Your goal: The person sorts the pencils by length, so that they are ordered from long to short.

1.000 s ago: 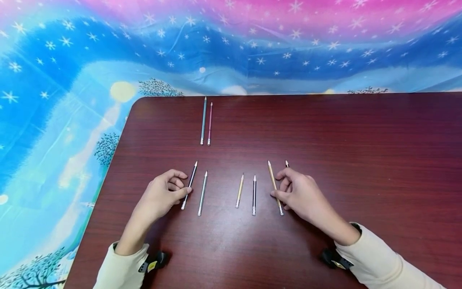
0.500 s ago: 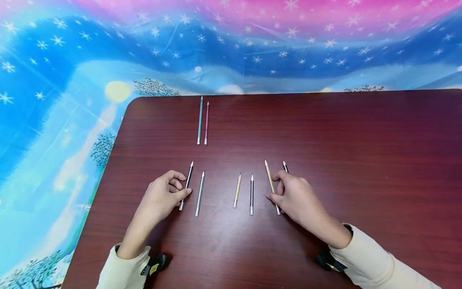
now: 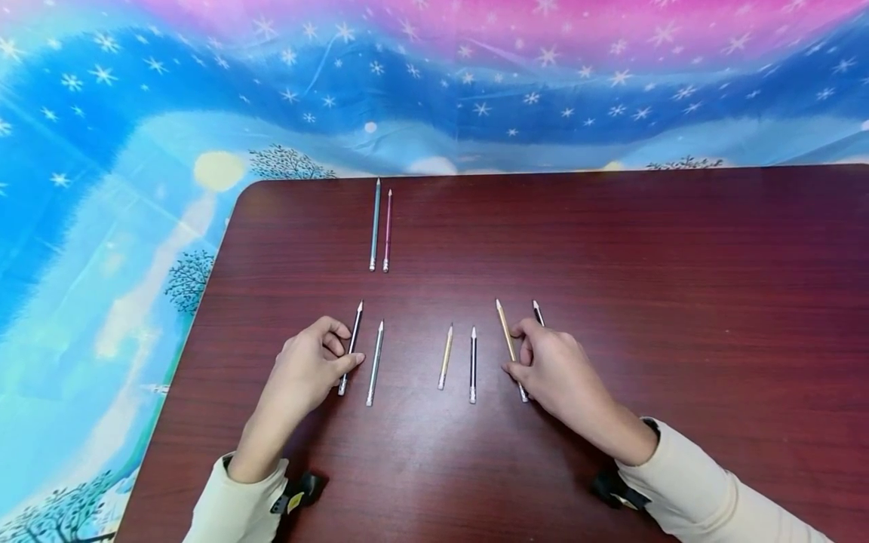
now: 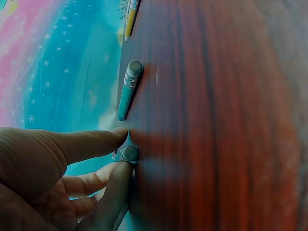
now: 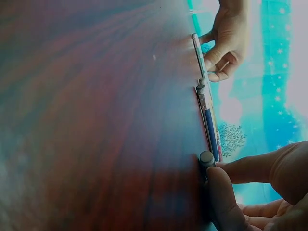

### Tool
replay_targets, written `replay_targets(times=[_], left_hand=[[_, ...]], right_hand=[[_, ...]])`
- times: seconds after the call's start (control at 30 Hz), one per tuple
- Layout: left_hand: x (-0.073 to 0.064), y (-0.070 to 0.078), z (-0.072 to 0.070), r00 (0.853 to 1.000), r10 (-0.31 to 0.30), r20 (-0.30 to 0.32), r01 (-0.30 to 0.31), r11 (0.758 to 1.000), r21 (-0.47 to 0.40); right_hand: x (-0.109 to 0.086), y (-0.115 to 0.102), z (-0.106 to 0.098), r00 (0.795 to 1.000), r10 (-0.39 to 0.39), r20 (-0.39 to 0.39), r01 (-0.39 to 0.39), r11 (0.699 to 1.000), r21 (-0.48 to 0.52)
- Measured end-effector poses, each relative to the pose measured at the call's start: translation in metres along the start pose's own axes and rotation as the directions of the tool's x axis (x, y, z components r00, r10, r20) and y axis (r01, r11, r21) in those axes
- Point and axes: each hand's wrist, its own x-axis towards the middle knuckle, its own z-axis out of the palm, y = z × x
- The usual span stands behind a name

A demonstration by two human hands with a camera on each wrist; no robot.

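My left hand (image 3: 302, 369) pinches a dark striped pencil (image 3: 356, 324) between thumb and fingers, near its eraser half. In the left wrist view the pencil's eraser end (image 4: 129, 153) shows between the fingertips. On the right, my right hand (image 3: 560, 369) pinches a gold pencil (image 3: 505, 328), its tip pointing away and slightly left. Its eraser end (image 5: 207, 158) sits between thumb and finger in the right wrist view. Another dark pencil (image 3: 538, 312) lies just beyond that hand, which hides most of it. Beside the left hand's pencil lies a silvery-teal pencil (image 3: 376, 363).
Between the hands, a short gold pencil (image 3: 446, 356) and a black pencil (image 3: 473, 364) lie on the dark red wooden table (image 3: 645, 302). Farther back are a teal pencil (image 3: 375, 226) and a pink pencil (image 3: 388, 230), near the table's far edge. A snowflake-patterned cloth (image 3: 407, 90) hangs behind.
The head view has shifted slightly, so the things appear a little farther left. My right hand's lower fingers have tucked out of sight. Both hands stay at the same pencils.
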Motion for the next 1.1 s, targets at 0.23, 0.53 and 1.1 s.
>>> replay_targets(times=[0.23,0.53,1.1], left_hand=[[0.001,0.001,0.001,1.0,0.003,-0.008,-0.003,1.0,0.011],[0.002,0.004,0.001,0.999,0.018,-0.039,-0.017,0.999,0.036],[0.012,0.014,-0.001,1.0,0.004,-0.009,-0.003,0.995,0.096]], right_hand=[[0.0,-0.001,0.0,1.0,0.007,0.003,-0.007,1.0,-0.009],[0.0,-0.001,0.0,1.0,0.011,0.01,-0.011,1.0,-0.007],[0.003,-0.003,-0.001,0.998,0.042,0.05,-0.042,0.999,-0.003]])
